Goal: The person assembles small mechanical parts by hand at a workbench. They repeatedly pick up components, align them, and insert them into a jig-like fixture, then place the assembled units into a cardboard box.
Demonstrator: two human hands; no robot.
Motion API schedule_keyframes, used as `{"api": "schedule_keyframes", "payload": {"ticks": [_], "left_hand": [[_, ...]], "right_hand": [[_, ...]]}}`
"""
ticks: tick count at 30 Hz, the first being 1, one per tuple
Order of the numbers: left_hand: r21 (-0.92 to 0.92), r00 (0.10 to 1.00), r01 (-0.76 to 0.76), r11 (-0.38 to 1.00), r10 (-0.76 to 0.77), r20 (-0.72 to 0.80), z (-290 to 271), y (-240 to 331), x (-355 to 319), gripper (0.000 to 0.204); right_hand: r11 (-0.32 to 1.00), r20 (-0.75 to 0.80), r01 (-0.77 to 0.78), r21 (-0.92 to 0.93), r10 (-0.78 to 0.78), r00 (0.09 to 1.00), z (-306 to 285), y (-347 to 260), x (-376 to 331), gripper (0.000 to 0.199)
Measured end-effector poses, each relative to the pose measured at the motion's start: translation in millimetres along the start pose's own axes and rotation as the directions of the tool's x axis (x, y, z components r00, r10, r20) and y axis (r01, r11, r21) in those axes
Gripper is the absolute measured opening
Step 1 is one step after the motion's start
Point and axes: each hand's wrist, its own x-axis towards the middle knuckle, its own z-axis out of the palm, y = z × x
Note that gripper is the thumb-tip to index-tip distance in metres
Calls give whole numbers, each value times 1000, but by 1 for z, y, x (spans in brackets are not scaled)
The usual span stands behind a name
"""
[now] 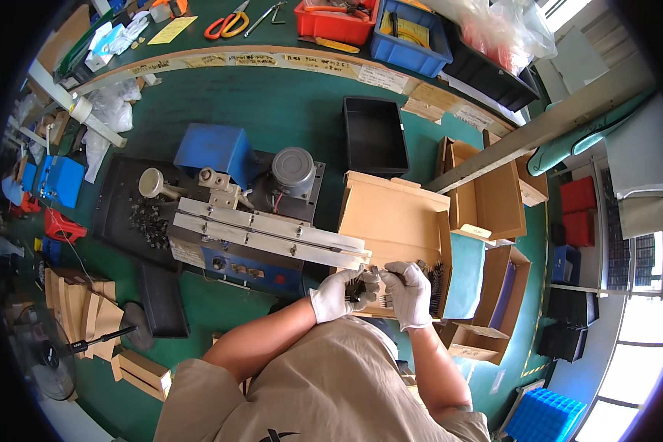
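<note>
My left hand [337, 296], in a white glove, is closed around a cluster of small dark metal parts [356, 289]. Just to its right, my gloved right hand [408, 292] pinches with fingers together. What it holds, if anything, is too small to make out. Both hands are by the right end of the long pale metal rail [272, 234] of a bench machine. Behind the right hand lies an open cardboard box [392, 214], with more dark parts [435, 287] at its near right side.
The machine carries a blue housing [212, 153] and a grey motor [293, 166]. Dark pieces lie in a black tray [121, 214] at left. A black bin [376, 136] stands behind the box. Cardboard cartons [486, 191] and a slanting post [538, 132] are at right.
</note>
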Motion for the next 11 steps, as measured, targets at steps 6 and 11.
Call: {"api": "schedule_keyframes", "payload": {"ticks": [6,11], "left_hand": [[64,1000,12,998,-13,11,-12,1,3,44],[80,1000,11,997,-10,-10,-9,5,-4,44]], "right_hand": [[950,220,162,-266,-104,970,-12,-23,27,43],[905,264,225,-360,-132,955,-8,-30,35,60]]}}
